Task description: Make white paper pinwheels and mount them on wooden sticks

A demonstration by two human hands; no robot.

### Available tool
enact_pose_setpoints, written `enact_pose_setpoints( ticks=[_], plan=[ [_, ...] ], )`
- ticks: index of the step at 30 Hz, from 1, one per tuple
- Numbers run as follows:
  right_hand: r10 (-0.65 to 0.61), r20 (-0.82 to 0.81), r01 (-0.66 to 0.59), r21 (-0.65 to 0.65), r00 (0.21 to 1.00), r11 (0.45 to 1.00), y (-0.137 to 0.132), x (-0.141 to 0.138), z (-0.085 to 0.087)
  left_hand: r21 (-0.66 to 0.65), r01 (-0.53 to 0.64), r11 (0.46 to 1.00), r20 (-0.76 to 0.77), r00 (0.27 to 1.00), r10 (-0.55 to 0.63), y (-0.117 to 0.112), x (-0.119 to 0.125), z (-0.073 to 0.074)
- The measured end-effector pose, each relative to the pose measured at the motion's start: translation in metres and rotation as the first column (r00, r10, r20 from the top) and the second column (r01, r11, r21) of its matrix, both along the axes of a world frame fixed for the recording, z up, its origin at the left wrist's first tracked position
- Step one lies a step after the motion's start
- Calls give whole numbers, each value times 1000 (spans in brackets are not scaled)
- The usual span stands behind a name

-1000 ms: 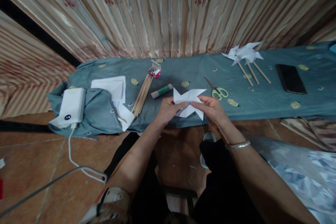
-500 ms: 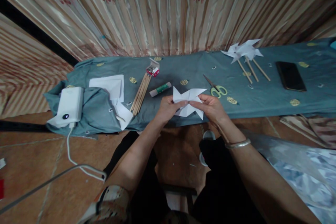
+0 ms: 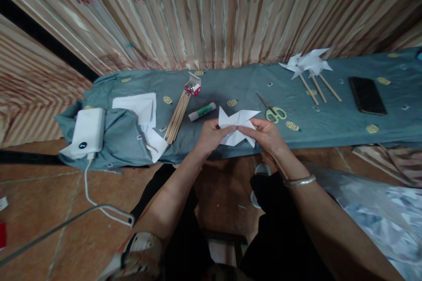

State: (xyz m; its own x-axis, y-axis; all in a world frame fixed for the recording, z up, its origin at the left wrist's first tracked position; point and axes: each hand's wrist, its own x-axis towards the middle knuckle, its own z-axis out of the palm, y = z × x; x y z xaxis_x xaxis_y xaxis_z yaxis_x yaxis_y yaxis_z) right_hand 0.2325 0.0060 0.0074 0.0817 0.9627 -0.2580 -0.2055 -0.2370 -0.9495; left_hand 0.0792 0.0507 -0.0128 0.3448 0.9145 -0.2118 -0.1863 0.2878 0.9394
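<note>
The left hand (image 3: 211,134) and the right hand (image 3: 265,135) both pinch the paper pinwheel (image 3: 238,118) at its centre, just over the near edge of the blue-clothed table (image 3: 231,83); firm, even fingertip pressure there should hold the folded tips gathered

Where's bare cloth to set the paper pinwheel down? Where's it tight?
Bare tablecloth lies behind the paper pinwheel, between pin box and scissors, and along the front edge between scissors and phone. Crowded at left: wooden sticks, paper sheets, power bank.
</note>
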Motion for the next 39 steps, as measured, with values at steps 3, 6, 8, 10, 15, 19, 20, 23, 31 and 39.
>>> enact_pose_setpoints(
  ticks=[3, 6, 8, 10, 15, 19, 20, 23, 31, 39],
  plan=[
    [10, 14, -10, 0, 1000, 1000, 0, 0, 0, 5, -2, 1000, 3, 1000, 2, 0, 0, -1],
    [9, 18, -9, -3, 1000, 1000, 1, -1, 0, 6, -4, 1000, 14, 1000, 4, 0, 0, -2],
    [5, 25, -5, -2, 1000, 1000, 1, -2, 0, 9, -3, 1000, 18, 1000, 3, 0, 0, -2],
    [7, 32, -7, -2, 999, 1000, 1, -3, 1, 14, -10, 1000, 15, 1000, 9, 0, 0, -2],
    [22, 30, -22, -3, 999, 1000, 1, -4, 1, 14, -38, 999, 22, 999, 38, -2, 0, 1],
    [35, 58, -35, 11, 998, 999, 3, -4, -1, -13, -32, 999, 20, 999, 32, -1, -1, 3],
    [34, 64, -36, 18, 997, 999, 3, -4, -2, -18, -29, 999, 23, 999, 30, -1, -1, 3],
    [27, 57, -28, 18, 998, 999, 4, -5, -3, -25, -17, 1000, 47, 999, 18, -1, -2, 4],
    [-54, 11, 54, -22, 998, 998, 7, -9, 4, 81, -82, 993, -13, 996, 83, 14, -16, 8],
    [-44, -12, 44, -5, 999, 999, 9, -6, -2, 652, 38, 757, -564, 692, 451, 40, -60, 7]
  ],
)
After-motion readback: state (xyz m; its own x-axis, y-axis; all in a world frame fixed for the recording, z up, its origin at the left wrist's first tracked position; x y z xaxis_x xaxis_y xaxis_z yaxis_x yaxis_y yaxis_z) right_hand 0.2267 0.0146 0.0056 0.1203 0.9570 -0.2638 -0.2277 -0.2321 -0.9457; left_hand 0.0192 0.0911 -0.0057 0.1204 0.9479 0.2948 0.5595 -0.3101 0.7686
